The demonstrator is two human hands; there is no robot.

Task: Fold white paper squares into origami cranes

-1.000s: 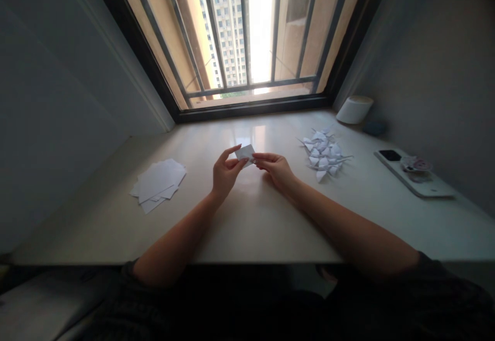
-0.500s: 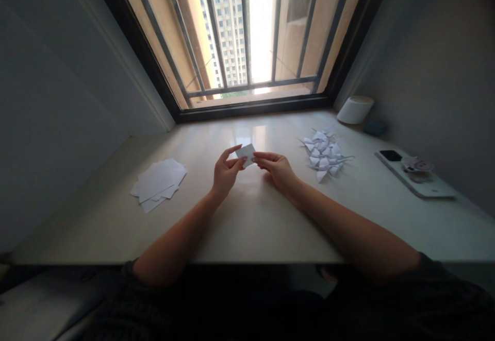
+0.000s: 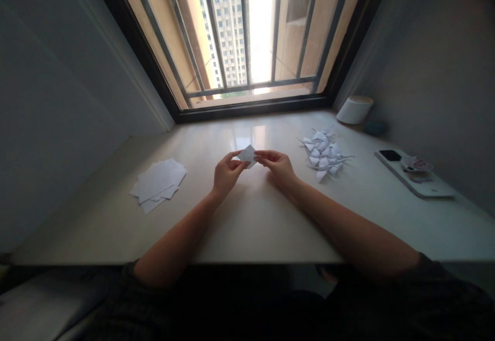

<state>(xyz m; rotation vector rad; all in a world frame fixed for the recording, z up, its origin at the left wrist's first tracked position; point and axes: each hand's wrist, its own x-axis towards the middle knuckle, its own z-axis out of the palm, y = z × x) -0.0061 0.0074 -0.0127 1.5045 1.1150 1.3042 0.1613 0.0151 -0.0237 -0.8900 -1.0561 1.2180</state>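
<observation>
A small folded piece of white paper [image 3: 247,154] is held just above the pale table [image 3: 255,217] at the middle of the view. My left hand [image 3: 226,173] pinches its left edge between thumb and fingertips. My right hand [image 3: 277,166] pinches its right edge, fingers curled. Both forearms reach in from the near table edge.
A loose stack of white paper sheets [image 3: 158,182] lies to the left. A heap of several folded white paper shapes [image 3: 324,153] lies to the right. Farther right are a white phone [image 3: 415,178] with a small object on it and a white cylinder [image 3: 355,109]. A barred window [image 3: 247,37] stands behind.
The paper piece has been turned and folded smaller between my fingers. My left index finger has come down onto it. My arms stay where they were.
</observation>
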